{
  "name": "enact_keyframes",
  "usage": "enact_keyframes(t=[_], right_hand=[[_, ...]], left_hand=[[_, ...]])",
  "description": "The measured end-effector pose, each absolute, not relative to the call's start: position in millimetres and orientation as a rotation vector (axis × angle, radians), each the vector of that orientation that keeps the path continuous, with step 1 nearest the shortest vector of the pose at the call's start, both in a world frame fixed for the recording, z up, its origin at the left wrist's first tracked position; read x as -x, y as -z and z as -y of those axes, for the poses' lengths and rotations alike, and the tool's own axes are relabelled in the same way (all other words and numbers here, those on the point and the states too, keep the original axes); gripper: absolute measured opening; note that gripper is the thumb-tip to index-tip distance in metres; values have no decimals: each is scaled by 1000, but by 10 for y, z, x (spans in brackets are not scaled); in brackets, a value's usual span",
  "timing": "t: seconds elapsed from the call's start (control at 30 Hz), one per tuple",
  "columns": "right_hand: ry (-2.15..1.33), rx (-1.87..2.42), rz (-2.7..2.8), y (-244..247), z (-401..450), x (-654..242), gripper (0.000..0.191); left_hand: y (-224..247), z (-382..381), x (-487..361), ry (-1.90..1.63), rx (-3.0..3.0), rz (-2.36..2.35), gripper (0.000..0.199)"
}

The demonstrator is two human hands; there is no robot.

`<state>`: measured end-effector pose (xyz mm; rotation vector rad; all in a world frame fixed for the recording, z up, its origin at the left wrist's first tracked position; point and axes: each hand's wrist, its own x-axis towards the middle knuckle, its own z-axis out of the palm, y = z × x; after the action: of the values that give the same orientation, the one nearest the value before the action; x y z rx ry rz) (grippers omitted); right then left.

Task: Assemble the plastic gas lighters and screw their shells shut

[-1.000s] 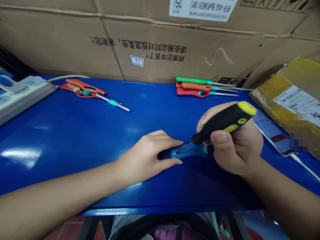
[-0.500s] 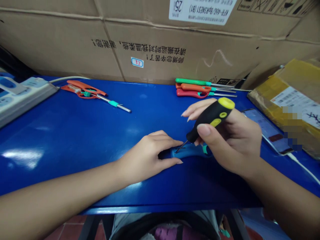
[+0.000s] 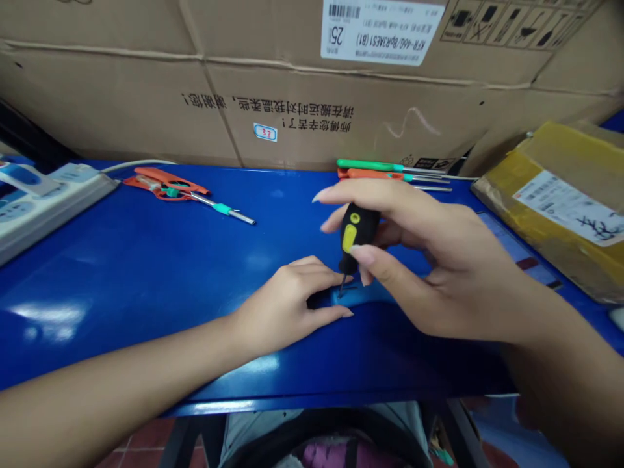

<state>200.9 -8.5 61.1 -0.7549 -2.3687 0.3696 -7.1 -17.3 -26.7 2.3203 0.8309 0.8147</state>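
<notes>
Head view: at lower centre, my right hand [image 3: 439, 279] holds a black-and-yellow plastic screwdriver [image 3: 358, 231] upright in a narrow pinch of its fingers [image 3: 375, 198], tip down on a blue plastic tool handle [image 3: 363, 294], which my left hand [image 3: 285, 305] pins to the blue tabletop [image 3: 121, 273].

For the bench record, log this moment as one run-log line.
left hand: holds blue plastic handle | right hand: grips black-and-yellow screwdriver, tip at handle | surface: blue bench

Screwdrivers [image 3: 365, 165] lie along a cardboard carton [image 3: 121, 65] — power strip [image 3: 58, 201] left, parcel [image 3: 550, 162] right.
</notes>
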Motion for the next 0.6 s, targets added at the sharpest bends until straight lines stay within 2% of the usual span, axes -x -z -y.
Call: enact_keyframes(t=[0.1, 0.2, 0.37, 0.53, 0.6], right_hand=[[-109, 655, 2339, -571, 24, -2007, 31], [33, 636, 2210, -474, -28, -2030, 24], [-261, 638, 2157, -365, -27, -2095, 36], [-169, 611, 2002, -376, -3, -2091, 30], [-131, 580, 1988, -419, 8, -2110, 19]], left_hand=[[269, 177, 72, -859, -2351, -816, 28], [276, 176, 67, -862, -2339, -794, 35], [277, 173, 61, -846, -2318, -807, 39], [286, 171, 54, -862, -2344, -811, 35], [286, 169, 45, -863, -2331, -813, 34]])
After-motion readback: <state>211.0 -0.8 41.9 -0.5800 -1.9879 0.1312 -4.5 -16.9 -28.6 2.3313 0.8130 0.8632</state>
